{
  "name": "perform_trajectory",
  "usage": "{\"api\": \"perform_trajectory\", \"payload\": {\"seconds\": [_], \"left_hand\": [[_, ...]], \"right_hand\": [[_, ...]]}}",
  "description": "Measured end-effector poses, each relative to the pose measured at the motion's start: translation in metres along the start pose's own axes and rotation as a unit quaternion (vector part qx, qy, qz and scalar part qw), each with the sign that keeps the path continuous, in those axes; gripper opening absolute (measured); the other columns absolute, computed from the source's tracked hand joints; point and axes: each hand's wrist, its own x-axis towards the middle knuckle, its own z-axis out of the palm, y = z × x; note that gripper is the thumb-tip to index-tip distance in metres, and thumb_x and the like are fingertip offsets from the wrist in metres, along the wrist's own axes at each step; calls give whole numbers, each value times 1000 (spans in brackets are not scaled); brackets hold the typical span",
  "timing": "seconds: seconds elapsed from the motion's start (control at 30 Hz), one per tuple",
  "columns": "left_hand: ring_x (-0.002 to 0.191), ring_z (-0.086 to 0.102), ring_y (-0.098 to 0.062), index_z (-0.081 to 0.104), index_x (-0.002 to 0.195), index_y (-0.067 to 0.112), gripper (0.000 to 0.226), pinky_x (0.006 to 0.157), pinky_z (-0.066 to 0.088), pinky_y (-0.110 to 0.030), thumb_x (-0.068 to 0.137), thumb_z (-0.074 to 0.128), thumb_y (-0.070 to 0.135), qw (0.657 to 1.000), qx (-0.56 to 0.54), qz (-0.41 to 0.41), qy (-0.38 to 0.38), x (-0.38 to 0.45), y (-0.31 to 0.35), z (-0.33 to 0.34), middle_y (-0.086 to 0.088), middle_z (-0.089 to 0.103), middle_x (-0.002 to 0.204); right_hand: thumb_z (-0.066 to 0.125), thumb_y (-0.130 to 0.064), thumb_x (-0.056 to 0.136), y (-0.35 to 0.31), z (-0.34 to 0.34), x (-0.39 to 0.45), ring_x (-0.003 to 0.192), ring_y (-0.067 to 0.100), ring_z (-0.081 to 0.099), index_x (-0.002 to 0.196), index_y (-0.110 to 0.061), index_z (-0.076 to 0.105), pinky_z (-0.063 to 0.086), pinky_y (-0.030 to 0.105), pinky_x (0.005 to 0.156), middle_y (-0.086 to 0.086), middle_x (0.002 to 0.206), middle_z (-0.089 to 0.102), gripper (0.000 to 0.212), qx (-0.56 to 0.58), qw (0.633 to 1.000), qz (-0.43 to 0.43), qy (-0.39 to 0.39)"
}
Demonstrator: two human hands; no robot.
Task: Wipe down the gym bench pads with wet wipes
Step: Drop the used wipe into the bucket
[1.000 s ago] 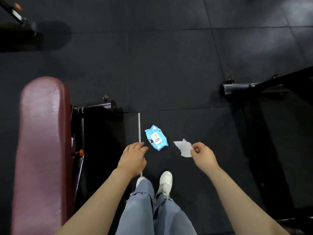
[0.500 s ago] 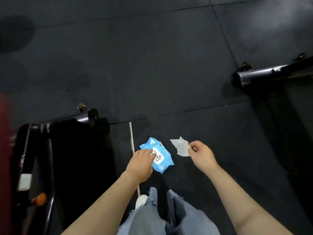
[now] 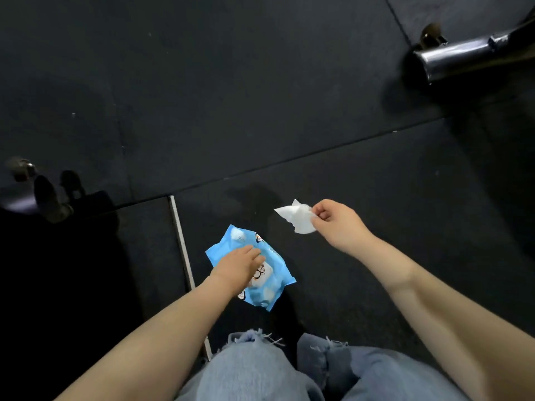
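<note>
Your left hand flat on pack, grip unclear; right hand pinches wipe. Hold pack still, pull slow.

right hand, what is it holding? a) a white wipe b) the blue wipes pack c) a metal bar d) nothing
a: the right hand pinches a crumpled white wipe in the air, while the blue wipes pack lies on the floor under the left hand.

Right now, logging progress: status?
Left hand on blue wipes pack, floor level. Right hand pinching white wipe. Bench pads out of view.
</note>
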Motion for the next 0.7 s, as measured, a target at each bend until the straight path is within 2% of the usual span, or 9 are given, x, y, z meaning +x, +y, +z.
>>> {"api": "perform_trajectory", "payload": {"seconds": [0.17, 0.23, 0.3, 0.37, 0.47, 0.53, 0.7], "left_hand": [[117, 47, -22, 46, 130, 17, 47, 99, 41, -32, 87, 66, 18, 997, 71, -11, -29, 18, 2, -5, -1, 49, 128], [120, 47, -27, 45, 131, 14, 48, 102, 40, -37, 87, 65, 15, 994, 102, -10, -46, 16, 5, -14, -6, 48, 130], [125, 47, -30, 44, 132, 13, 52, 107, 38, -39, 86, 68, 23, 992, 109, -14, -59, 7, 6, -31, -8, 49, 133], [117, 53, -26, 47, 128, 15, 52, 100, 43, -36, 85, 68, 33, 996, 67, -33, -48, -9, 6, -56, -7, 53, 128], [109, 53, -24, 45, 128, 15, 52, 86, 44, -32, 86, 65, 37, 998, 19, -53, -7, -46, 8, -109, -6, 52, 122], [107, 52, -23, 45, 127, 15, 51, 79, 41, -31, 86, 63, 39, 998, 17, -63, 15, -77, 13, -156, -6, 51, 121], [105, 52, -21, 47, 125, 16, 49, 72, 36, -29, 86, 62, 43, 996, 19, -87, 22, -156, 32, -294, -4, 52, 118]], "right_hand": [[55, -19, 92, 10, -6, 5, 64, 12, 50, 87, -26, 58, 39, 22, 54, -3, 76, 58, 9, 23, 999, 23, 7], [54, -19, 92, 7, -12, -2, 62, 11, 48, 85, -26, 57, 38, 22, 53, -5, 72, 56, 10, 43, 998, 34, 19], [55, -20, 91, 1, -22, -15, 62, 11, 49, 86, -26, 57, 39, 22, 54, -5, 71, 57, 9, 55, 997, 40, 25], [55, -20, 92, -8, -38, -31, 63, 10, 51, 87, -24, 58, 38, 21, 54, -5, 72, 58, 7, 60, 997, 42, 30], [56, -19, 93, -32, -74, -60, 68, 7, 54, 92, -21, 60, 36, 17, 55, -5, 79, 61, 4, 72, 995, 53, 43], [56, -18, 93, -52, -106, -84, 74, 10, 58, 93, -20, 61, 40, 19, 57, -2, 86, 64, 5, 86, 992, 70, 55], [56, -17, 89, -110, -201, -155, 83, 16, 63, 93, -20, 62, 45, 24, 63, -2, 89, 67, 8, 123, 985, 95, 81]]}}
